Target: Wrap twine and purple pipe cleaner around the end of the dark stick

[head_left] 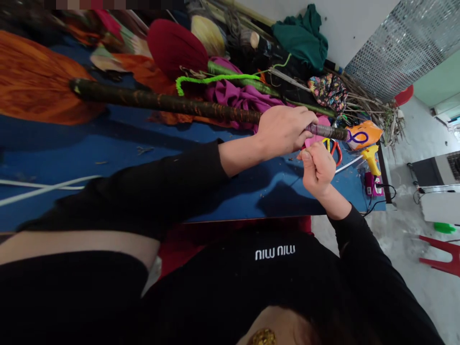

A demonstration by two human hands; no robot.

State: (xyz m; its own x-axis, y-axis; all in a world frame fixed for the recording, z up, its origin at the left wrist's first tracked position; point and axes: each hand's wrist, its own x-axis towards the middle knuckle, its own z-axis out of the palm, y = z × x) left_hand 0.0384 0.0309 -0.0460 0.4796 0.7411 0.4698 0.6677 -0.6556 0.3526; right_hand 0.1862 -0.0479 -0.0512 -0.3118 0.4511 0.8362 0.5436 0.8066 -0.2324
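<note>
A long dark stick (165,101) with orange streaks lies slantwise above the blue table. My left hand (282,128) is wrapped round it near its right end, beside a stretch with a grey wrapping (328,131). Just below the stick, my right hand (319,167) is closed in a pinch close to the left fingertips; what it pinches is too small to make out. An orange cloth bundle (39,79) bulges at the stick's left end. Behind my hands, a pink piece (313,140) and red-handled scissors (337,154) show in part.
The blue table (230,191) carries a yellow glue gun (372,160), a purple power strip (373,184) and white cords (53,186). Behind the stick lie a green pipe cleaner (219,78), purple cloth (237,98), a dark red bundle (176,48) and branches. A red stool (440,256) stands right.
</note>
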